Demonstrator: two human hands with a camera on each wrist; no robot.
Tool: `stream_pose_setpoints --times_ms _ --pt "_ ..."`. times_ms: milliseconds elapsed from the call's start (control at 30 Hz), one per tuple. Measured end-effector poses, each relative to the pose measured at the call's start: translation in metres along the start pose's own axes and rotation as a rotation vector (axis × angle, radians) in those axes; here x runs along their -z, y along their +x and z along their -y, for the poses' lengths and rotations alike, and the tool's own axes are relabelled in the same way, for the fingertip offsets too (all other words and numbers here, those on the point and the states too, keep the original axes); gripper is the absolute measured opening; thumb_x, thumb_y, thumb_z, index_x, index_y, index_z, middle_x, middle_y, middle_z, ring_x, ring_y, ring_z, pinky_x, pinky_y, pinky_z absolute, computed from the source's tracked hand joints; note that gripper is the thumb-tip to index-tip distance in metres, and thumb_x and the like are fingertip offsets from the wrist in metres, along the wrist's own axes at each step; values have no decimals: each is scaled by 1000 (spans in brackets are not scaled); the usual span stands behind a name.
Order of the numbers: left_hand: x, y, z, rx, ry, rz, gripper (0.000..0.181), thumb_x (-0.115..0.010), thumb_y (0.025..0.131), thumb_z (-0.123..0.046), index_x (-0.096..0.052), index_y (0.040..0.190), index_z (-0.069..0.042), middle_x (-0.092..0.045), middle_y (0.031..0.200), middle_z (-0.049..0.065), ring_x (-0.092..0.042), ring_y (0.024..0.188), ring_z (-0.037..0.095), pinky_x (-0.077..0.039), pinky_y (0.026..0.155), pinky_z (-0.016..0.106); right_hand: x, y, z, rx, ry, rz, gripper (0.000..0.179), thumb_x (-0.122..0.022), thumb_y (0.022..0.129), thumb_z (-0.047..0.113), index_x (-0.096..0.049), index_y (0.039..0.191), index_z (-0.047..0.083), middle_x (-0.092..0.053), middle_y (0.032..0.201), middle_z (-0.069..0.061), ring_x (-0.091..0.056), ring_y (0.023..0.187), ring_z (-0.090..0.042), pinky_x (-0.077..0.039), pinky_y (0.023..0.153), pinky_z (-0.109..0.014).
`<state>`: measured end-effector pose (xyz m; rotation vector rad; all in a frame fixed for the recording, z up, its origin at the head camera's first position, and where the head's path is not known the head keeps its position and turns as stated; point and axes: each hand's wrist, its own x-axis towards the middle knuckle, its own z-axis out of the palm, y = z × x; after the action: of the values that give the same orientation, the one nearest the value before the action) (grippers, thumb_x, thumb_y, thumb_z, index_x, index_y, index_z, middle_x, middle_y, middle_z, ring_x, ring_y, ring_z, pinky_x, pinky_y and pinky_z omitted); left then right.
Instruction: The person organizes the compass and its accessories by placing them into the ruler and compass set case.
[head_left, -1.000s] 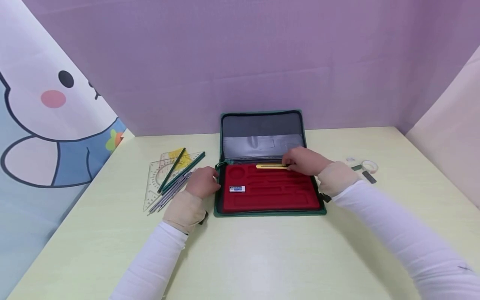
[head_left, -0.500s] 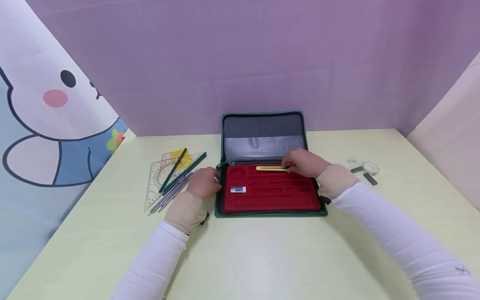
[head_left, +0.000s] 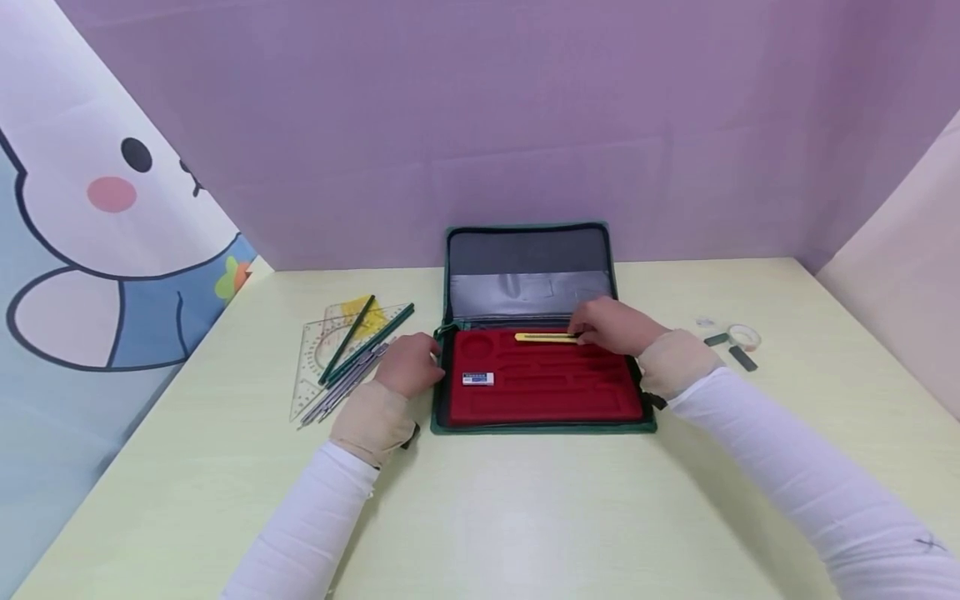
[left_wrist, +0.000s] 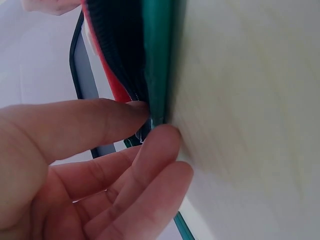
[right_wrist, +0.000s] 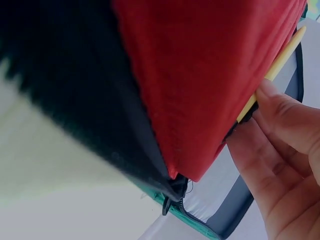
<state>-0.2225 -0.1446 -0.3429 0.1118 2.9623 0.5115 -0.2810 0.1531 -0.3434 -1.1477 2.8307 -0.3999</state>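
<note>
An unzipped green zip case [head_left: 540, 429] lies open, its lid raised at the back and a red moulded tray [head_left: 555, 407] inside. My right hand [head_left: 617, 326] pinches the black end of a yellow utility knife [head_left: 542, 337] along the tray's rear recess. From the right wrist, thumb and fingers [right_wrist: 250, 145] are close on the knife at the tray's edge. My left hand [head_left: 407, 365] holds the case's left edge, the thumb inside and fingertips [left_wrist: 167, 137] outside in the left wrist view. A white and blue eraser [head_left: 477, 378] sits in the tray's left part.
Left of the case lie a clear protractor sheet [head_left: 307, 375], green pencils [head_left: 375, 342], silver drawing tools [head_left: 337, 396] and a yellow piece [head_left: 366, 313]. To the right are a tape roll [head_left: 744, 337], a dark block [head_left: 742, 359] and a small green piece [head_left: 716, 339]. A purple cloth backs the table.
Little differs. The head view has shifted slightly, while both hands, the utility knife and the case keep nearly the same places relative to each other.
</note>
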Motion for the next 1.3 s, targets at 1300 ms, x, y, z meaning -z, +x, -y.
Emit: stream_pose_setpoints --times_ms 1300 --pt "-4 -1 1 1 -9 -21 28 -69 82 -12 -67 106 1 -69 94 14 -62 81 24 -52 75 36 -3 -6 -3 -11 2 -4 16 -69 82 -1 -71 97 1 -69 96 -11 -64 89 -25 -53 79 -39"
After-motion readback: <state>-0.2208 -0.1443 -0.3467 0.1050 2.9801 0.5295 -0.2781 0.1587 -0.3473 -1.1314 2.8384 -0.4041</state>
